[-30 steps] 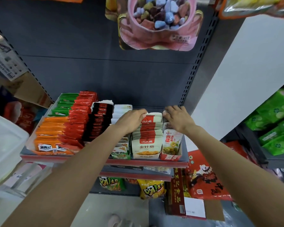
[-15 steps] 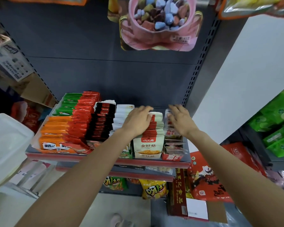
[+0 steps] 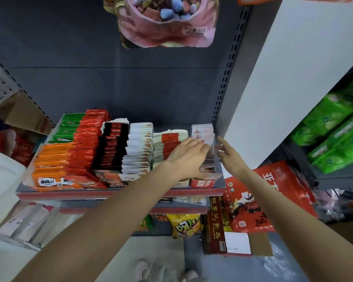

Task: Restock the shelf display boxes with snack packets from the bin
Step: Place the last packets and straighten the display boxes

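Rows of snack packets stand in display boxes on the grey shelf (image 3: 118,195). My left hand (image 3: 189,154) reaches across the cream-and-red packets (image 3: 168,139), its fingers lying flat against the packets in the rightmost red display box (image 3: 204,183). Pink-and-white packets (image 3: 203,132) stand at the back of that box. My right hand (image 3: 229,152) hovers beside the box's right edge with fingers spread and nothing in it. The white plastic bin (image 3: 0,180) is at the far left edge, its inside hidden.
Left of my hands stand white (image 3: 140,147), black-and-red (image 3: 112,145), red (image 3: 86,143), orange (image 3: 51,159) and green (image 3: 69,125) packet rows. A pink bag (image 3: 167,27) hangs above. Red bags (image 3: 263,198) and green bags (image 3: 338,131) lie to the right, and a white panel (image 3: 283,78) borders the shelf.
My left hand has slid right from the cream-and-red packets to the rightmost box. My right hand has come off that box and opened beside it. The view has shifted slightly.
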